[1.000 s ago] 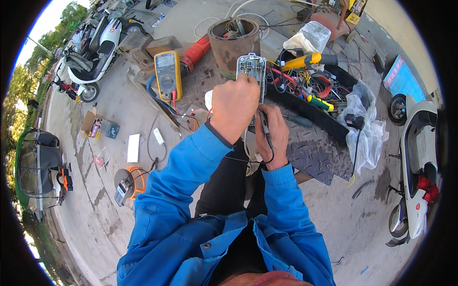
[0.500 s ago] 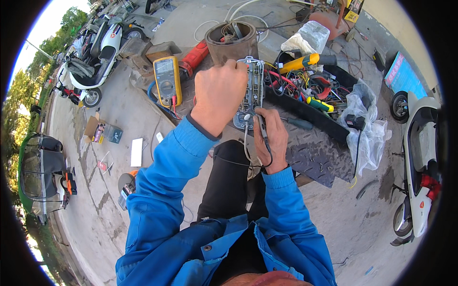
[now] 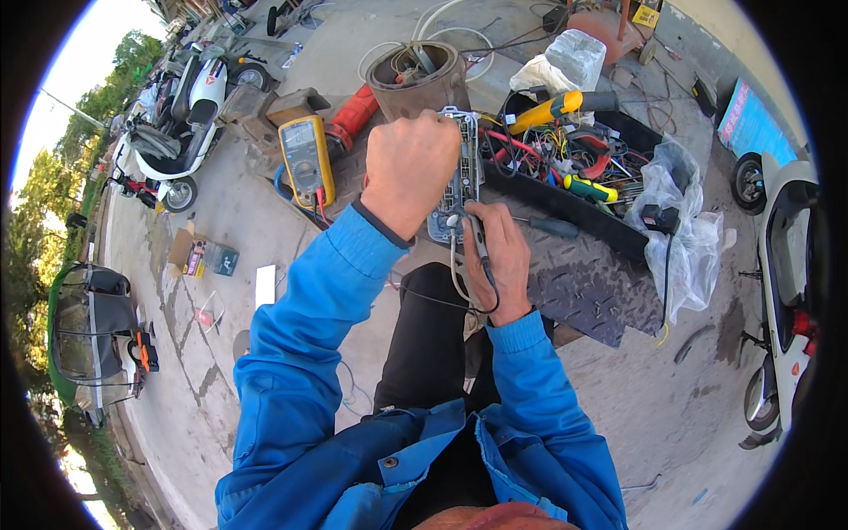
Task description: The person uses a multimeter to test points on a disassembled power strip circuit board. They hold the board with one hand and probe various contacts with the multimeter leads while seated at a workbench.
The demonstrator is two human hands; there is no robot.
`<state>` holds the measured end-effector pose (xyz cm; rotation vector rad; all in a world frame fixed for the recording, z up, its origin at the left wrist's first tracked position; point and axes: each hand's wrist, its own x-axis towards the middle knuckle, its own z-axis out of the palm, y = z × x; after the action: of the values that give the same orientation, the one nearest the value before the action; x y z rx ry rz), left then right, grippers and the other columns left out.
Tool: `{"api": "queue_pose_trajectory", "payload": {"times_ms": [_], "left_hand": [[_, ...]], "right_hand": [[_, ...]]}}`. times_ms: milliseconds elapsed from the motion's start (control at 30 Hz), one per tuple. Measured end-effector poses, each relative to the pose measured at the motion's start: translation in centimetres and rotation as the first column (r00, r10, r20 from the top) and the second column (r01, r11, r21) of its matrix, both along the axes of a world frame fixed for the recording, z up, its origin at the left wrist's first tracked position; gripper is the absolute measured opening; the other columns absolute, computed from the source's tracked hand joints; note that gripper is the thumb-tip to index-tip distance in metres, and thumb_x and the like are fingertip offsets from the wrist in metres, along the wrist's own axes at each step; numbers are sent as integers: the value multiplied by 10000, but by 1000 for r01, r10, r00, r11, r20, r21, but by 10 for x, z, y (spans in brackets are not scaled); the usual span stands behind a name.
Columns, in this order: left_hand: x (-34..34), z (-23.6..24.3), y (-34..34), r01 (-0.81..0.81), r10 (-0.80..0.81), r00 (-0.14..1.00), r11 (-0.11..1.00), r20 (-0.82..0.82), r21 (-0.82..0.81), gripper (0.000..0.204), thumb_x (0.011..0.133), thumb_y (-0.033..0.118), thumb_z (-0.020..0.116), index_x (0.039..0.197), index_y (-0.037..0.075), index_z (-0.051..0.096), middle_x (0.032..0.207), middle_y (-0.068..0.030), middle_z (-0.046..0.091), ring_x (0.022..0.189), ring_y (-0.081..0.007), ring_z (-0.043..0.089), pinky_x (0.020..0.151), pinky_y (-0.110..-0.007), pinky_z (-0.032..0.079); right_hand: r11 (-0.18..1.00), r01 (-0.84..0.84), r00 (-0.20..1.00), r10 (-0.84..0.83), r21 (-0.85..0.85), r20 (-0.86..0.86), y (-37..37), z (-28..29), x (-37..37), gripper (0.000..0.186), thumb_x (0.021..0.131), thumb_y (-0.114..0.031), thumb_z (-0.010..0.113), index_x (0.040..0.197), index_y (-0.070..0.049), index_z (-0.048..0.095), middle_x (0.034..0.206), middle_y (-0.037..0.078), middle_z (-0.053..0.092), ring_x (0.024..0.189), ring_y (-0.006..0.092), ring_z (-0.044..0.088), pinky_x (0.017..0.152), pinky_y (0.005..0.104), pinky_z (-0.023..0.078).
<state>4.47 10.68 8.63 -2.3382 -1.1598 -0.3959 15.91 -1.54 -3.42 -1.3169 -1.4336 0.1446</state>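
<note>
Left hand (image 3: 411, 172) clenched over a grey circuit board (image 3: 459, 181), steadying it upright above the lap; right hand (image 3: 499, 256) pinching a thin probe (image 3: 477, 243) against its lower edge. Yellow multimeter (image 3: 306, 161) propped nearby, display within view.

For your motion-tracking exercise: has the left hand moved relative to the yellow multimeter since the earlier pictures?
Yes. The left hand has risen up the board, from below the yellow multimeter to level with it.

The grey circuit board (image 3: 461, 181) stood upright, long edge vertical, just before the metal drum (image 3: 415, 81). A black probe (image 3: 478, 238) with a looping lead touched its lower edge.
</note>
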Motion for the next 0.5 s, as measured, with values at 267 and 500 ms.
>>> {"api": "queue_pose_trajectory", "payload": {"times_ms": [267,500], "left_hand": [[-10,1,-7,-45,49,995,997,83,-56,214,956,104,668,1096,121,829,982,-81,792,824,-355,815,667,-476,624],[-9,-5,-6,-49,54,996,997,68,-67,252,980,111,650,1158,122,829,994,-84,795,815,-365,808,675,-479,620]], "right_hand": [[1000,-14,1000,14,-27,-5,-1,-1,1,254,1029,-18,745,1278,-43,707,1116,175,694,1032,425,720,884,484,573],[999,-9,1000,8,-37,-10,1,-2,1,260,1023,-15,748,1278,-47,711,1115,168,695,1018,426,717,869,484,570]]}}
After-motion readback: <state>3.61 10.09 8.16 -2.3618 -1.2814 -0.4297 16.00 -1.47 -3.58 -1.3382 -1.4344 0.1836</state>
